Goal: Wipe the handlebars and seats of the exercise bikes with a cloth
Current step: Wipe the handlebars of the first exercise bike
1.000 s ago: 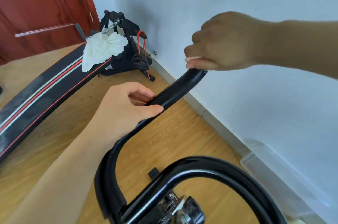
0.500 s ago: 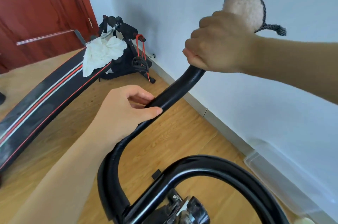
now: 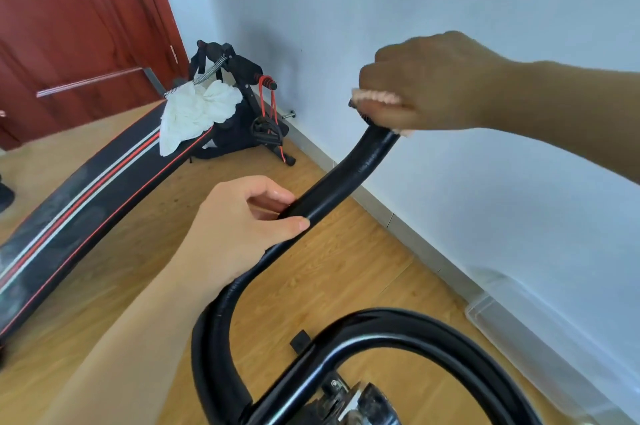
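A black padded handlebar (image 3: 346, 178) of the exercise bike curves up from the bottom centre toward the wall. My left hand (image 3: 239, 227) grips its middle stretch, thumb on top. At the bar's upper tip my right hand (image 3: 426, 81) is curled round a pale pink cloth (image 3: 377, 99), pressing it on the tip; only a strip of cloth shows under the fingers. A second black loop of the handlebar (image 3: 433, 324) arcs across the bottom right.
A black sit-up bench with red and white stripes (image 3: 79, 209) lies on the wooden floor at left, a white cloth (image 3: 197, 112) draped on it. Its foot frame with spring and red cord (image 3: 249, 85) stands by the wall. A red door (image 3: 69, 26) is behind. A clear plastic box (image 3: 519, 327) sits by the skirting.
My right hand has turned on the handlebar tip, and the round cloth that stuck up behind it half a second ago is now hidden under the fingers. My left hand keeps its grip.
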